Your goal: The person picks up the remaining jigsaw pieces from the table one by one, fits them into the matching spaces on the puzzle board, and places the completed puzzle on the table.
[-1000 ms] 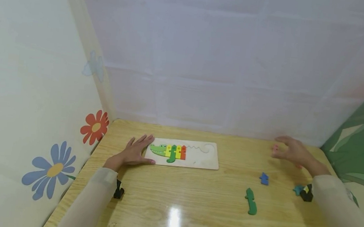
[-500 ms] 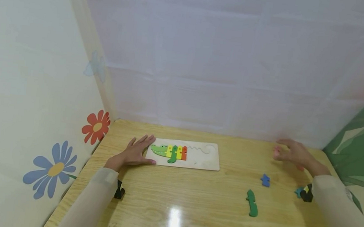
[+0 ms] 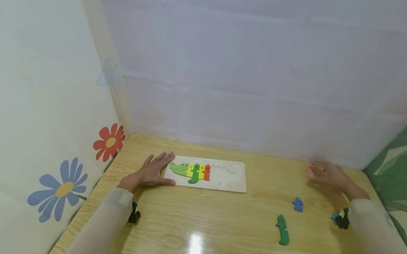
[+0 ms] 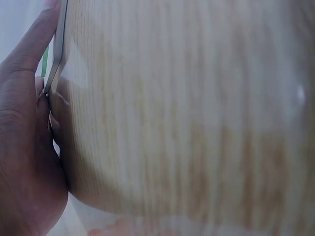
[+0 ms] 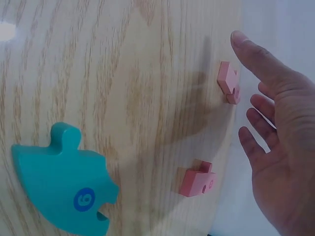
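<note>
- Pink puzzle piece (image 5: 226,77) lies on the wooden table (image 3: 234,232) just beside the right hand (image 5: 290,147), whose thumb and fingers are apart; whether they touch it cannot be told.
- Left hand (image 3: 152,171), fingers spread, rests on the left end of the crocodile puzzle board (image 3: 229,183).
- Second pink piece (image 5: 193,184) lies near the right fingers, the teal numbered piece (image 5: 59,182) farther off.
- Blue piece (image 3: 298,204) and long green piece (image 3: 283,231) lie between board and right arm.
</note>
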### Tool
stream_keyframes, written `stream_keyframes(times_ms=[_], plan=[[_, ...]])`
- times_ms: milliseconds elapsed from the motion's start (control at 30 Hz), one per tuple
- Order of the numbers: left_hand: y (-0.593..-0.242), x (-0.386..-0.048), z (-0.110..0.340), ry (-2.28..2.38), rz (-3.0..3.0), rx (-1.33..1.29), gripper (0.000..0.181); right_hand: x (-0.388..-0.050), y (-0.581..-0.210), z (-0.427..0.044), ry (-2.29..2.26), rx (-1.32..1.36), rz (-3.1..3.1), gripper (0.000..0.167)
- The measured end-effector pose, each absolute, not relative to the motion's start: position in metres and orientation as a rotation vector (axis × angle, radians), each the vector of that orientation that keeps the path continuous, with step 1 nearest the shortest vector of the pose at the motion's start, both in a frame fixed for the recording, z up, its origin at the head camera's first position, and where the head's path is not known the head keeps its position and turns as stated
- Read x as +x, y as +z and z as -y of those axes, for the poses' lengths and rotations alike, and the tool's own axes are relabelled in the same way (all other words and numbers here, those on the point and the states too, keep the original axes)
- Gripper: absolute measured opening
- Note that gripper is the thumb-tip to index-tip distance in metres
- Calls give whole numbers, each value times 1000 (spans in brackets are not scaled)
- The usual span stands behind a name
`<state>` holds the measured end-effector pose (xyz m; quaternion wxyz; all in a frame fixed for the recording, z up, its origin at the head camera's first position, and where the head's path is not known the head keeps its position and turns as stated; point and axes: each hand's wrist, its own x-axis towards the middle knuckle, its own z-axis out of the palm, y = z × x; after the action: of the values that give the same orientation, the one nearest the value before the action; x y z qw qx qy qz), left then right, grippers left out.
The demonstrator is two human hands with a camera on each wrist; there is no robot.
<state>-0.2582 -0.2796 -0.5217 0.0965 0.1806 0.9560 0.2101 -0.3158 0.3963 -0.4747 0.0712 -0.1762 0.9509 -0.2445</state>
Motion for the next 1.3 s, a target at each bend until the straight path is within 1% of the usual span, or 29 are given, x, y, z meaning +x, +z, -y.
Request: stream_keyframes(times_ms=[300,533,800,1167,1300], plan=[[-523,-259,278,604,-2828,530,115,-314,-482,-399,-765,-514,-2850,82],[-524,-259,277,601,-2820,537,117,-314,-487,-401,-727,-471,-2846,85],[-524,-258,278,626,-2834,539,116,-316,-494,-402,-710,-474,-2874,80],[-526,-258,279,654,-2844,560,120,-316,-497,-398,-708,-460,-2906,71],[-526,-260,280,651,-2845,548,119,-315,-496,-395,-743,-447,-2906,67]])
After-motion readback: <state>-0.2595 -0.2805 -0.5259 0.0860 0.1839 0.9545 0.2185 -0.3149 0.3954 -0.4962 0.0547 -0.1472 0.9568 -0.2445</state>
